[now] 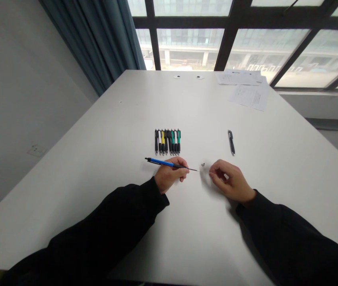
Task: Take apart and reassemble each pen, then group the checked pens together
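The left hand (170, 175) is aptly pinching a likely light, stiff blue pen (163, 163) by its grip (178, 166), the right hand (229, 182) curling, contents unclear.

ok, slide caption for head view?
Left hand holds a blue pen, refill bared toward the right hand, before a row of pens on a white table.

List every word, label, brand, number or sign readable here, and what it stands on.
Nothing is readable.
Papers: print too small and blurred.
Blue pen, pen row, separate dark pen: no lettering discernible.
Pale shapes outside the window: too blurred to tell whether they are letters.
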{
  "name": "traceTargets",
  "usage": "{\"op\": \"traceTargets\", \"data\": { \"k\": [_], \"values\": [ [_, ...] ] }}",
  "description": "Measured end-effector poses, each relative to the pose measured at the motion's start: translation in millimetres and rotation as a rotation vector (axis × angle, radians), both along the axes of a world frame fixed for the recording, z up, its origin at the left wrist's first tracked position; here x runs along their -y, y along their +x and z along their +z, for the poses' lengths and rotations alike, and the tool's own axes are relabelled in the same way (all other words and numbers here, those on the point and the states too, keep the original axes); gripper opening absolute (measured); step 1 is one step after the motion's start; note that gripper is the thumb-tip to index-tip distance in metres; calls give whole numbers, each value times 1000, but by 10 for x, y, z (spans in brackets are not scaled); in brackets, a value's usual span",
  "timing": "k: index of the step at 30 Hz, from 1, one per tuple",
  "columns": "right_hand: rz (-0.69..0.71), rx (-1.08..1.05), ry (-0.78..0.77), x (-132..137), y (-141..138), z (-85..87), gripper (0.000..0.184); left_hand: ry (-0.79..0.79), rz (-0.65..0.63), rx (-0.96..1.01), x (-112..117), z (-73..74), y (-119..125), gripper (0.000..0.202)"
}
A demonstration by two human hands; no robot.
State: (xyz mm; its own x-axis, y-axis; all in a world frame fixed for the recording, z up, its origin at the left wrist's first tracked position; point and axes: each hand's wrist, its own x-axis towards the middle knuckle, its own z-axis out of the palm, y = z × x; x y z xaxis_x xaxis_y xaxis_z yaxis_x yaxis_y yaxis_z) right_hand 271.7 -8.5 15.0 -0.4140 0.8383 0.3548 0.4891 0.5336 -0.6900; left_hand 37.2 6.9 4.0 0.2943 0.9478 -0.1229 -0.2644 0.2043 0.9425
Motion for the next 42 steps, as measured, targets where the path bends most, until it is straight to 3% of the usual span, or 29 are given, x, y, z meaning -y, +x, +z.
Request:
{"op": "traceTargets", "data": {
  "k": [5,14,42],
  "values": [
    [-61,154,22,-58,5,-64,6,-3,6,3,-4,-9,8,14],
    [-217,240,31,-82,-41,-90,11,4,-3,0,-8,-27,4,14],
    [-241,255,14,-107,-93,-90,13,11,-4,-53,-5,-6,1,13]
  ]
}}
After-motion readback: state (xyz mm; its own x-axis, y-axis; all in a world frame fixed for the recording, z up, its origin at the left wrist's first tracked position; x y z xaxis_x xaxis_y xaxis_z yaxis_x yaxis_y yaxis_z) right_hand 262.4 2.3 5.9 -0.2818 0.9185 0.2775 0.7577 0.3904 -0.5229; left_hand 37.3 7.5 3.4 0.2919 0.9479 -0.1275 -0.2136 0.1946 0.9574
